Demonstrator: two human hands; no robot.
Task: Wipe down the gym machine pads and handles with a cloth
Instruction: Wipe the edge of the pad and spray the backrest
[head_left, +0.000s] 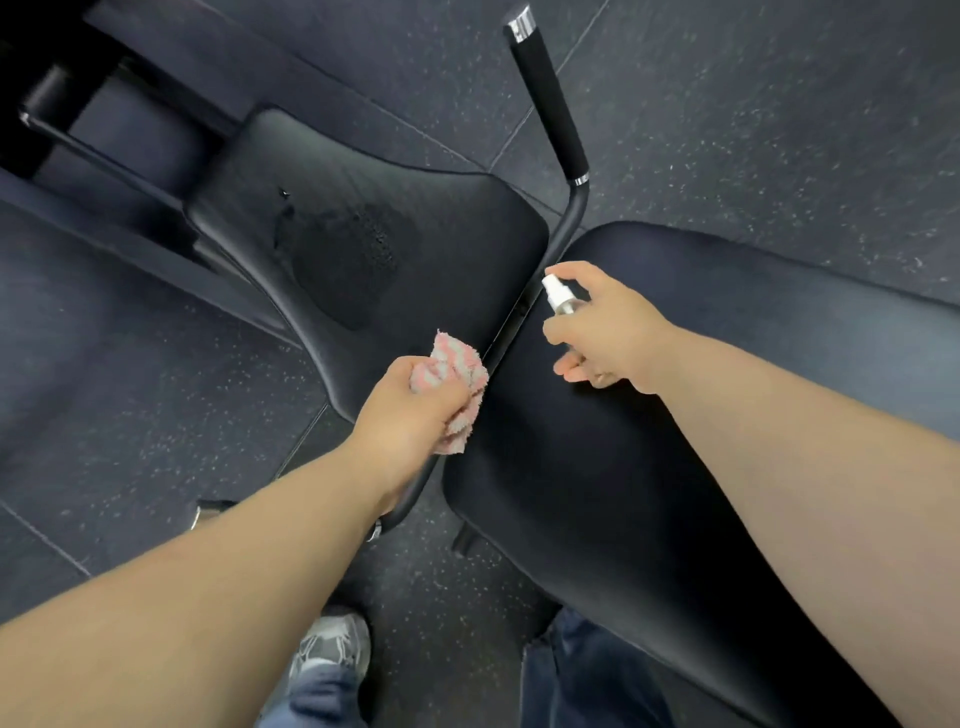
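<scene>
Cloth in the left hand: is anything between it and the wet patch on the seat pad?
Nothing visible. The cloth, gripped by the left hand, sits at the seat pad edge; bare pad runs to the wet patch; the spray bottle is aside.

At frame centre, a left hand (410, 415) grips a bunched pink-and-grey cloth (454, 371) at the edge of a black seat pad (415, 218), while the right hand (613, 332) holds a small spray bottle (558, 293) over a second pad (649, 467); a black-gripped handle (550, 98) extends toward the top.
</scene>
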